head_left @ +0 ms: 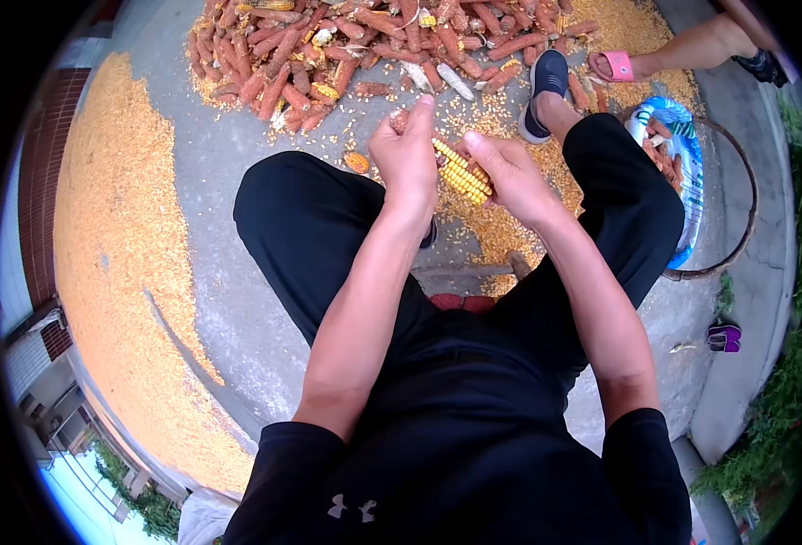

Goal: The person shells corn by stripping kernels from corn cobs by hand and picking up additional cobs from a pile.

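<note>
My left hand is closed, thumb pointing up, around what looks like a reddish bare corncob, mostly hidden by the fingers. A corn cob with rows of yellow kernels lies slanted between my hands. My right hand grips this yellow cob from its lower right side, thumb along the top. The cob's upper left end meets my left hand; whether the bare cob touches it, I cannot tell. A short orange-yellow cob piece rests on the ground left of my left hand.
A heap of reddish corncobs lies ahead, with loose kernels below my hands. Spread kernels cover the ground at left. A blue-and-white lined basket holding cobs stands at right. Another person's foot in a pink sandal is upper right.
</note>
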`<state>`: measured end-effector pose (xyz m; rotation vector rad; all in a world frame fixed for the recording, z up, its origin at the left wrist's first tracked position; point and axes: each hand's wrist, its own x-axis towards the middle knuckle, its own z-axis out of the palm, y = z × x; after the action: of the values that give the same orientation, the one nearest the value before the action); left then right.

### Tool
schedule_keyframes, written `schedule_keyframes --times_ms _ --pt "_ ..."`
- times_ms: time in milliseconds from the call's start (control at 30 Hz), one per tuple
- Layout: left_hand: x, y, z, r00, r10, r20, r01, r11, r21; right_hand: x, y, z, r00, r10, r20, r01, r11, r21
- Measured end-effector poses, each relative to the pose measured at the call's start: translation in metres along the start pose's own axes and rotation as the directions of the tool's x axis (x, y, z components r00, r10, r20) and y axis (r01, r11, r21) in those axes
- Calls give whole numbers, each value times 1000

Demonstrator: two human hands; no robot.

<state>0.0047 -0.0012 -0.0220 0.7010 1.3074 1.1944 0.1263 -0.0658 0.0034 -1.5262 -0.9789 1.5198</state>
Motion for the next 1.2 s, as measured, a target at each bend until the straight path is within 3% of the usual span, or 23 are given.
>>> schedule_keyframes --times_ms 33,67,200,300,333,433,533,633,733,933,1033,1133,1200 --pt "-2 0 0 1000 -8 16 7 1000 14 -1 0 0 998 -70 4 70 994 -84" --pt "-3 1 1 999 -16 35 15 999 28 12 23 -1 951 -302 70 310 923 -230" --pt "-4 12 -2 984 -95 150 99 995 -20 10 18 -1 967 -236 99 237 972 1" --pt "-3 10 -2 983 -51 178 46 999 28 3 8 -8 980 58 192 -70 996 56" --pt "-4 9 -2 982 -58 178 54 998 23 3 9 -8 985 43 169 -41 999 -15" --pt "-5 7 -2 977 -94 189 92 996 16 5 20 6 996 -81 46 67 965 253" --pt "-4 9 -2 973 -127 195 116 991 67 9 21 -1 987 -158 30 158 987 6" --pt "-11 12 1 975 -121 186 91 982 164 7 16 -2 983 -175 59 176 984 -6" --pt "-12 10 0 971 -130 200 96 981 171 15 30 11 919 -395 -18 394 918 -39" --pt "-4 -1 -1 975 -130 180 112 988 105 11 30 1 984 -164 76 160 986 54" --pt "-5 0 2 977 -117 178 96 988 119 11 26 -4 987 -149 66 148 989 16" --pt "-7 6 3 977 -148 154 126 981 147 5 13 -6 978 -198 64 199 980 -6" --pt "-9 7 4 977 -158 144 134 977 167 10 20 -2 920 -390 36 391 911 -133"
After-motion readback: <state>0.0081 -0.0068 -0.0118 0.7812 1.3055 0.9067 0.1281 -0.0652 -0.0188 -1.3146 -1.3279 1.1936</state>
